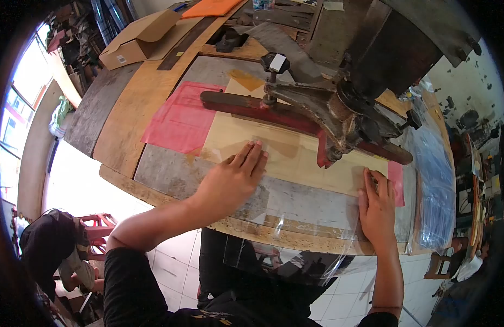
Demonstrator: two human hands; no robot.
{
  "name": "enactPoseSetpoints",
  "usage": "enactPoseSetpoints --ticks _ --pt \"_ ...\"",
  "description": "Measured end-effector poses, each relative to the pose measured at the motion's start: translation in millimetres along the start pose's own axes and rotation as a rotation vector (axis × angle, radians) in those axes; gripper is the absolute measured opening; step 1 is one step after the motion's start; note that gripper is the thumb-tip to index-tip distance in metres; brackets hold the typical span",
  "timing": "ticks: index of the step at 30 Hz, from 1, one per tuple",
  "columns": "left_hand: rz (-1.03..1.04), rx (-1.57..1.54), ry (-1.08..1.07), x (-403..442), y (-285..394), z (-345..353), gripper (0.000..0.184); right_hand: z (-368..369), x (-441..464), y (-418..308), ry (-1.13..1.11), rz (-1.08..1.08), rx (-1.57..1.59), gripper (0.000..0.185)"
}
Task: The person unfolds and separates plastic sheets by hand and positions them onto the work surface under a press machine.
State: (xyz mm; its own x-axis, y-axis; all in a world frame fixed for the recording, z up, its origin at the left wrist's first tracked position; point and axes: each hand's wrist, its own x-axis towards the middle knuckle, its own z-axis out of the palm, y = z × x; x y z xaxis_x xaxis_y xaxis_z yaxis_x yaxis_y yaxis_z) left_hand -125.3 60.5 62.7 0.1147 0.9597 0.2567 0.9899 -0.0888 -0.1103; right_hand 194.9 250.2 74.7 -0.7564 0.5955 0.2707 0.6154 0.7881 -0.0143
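My left hand (235, 171) lies with its fingers stretched out on a pale yellow sheet (339, 171), just in front of the machine's long bar (295, 121). A clear plastic sheet (317, 218) spreads between my hands and hangs over the table's front edge. My right hand (378, 204) rests at the right edge of the plastic, its fingers slightly bent and apart, the fingertips on the yellow sheet. Red-pink material (181, 117) shows at the yellow sheet's left end. The bar hides part of the yellow sheet.
The dark press head (391, 49) rises over the metal plate (165, 169). A stack of clear plastic sheets (434, 201) lies at the right. A cardboard box (137, 41) and an orange sheet (211, 7) are at the back left. Another person (53, 245) sits at the lower left.
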Motion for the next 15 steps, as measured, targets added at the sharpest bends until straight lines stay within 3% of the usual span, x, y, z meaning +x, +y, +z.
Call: enactPoseSetpoints --ticks 15 --pt "0.022 0.026 -0.027 1.2 -1.2 -1.3 0.053 1.1 -1.2 1.5 -0.030 0.016 0.032 0.052"
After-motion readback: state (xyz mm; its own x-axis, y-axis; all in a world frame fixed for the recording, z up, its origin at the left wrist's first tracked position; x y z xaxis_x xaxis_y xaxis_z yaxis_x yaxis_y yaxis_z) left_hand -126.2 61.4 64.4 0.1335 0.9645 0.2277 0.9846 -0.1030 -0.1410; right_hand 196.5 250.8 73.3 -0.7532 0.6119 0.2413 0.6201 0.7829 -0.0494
